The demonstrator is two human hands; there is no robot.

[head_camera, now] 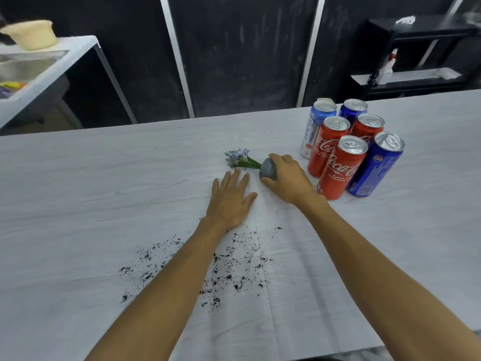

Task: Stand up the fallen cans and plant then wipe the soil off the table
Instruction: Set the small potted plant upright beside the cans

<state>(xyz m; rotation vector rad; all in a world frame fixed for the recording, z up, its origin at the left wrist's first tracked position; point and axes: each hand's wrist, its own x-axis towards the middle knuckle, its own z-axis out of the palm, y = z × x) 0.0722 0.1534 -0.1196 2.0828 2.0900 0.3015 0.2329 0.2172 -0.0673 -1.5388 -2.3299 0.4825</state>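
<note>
Right hand (287,178) curls around the grey pot (268,169) of the fallen plant (240,158). Left hand (230,200) lies flat, fingers spread, on the table (104,191). Soil (221,267) is scattered nearby; cans (346,147) stand upright.

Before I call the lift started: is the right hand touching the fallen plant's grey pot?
Touching. The head view shows the right hand curled round the grey pot, thumb against its near side, fingers over the top, no gap.
</note>
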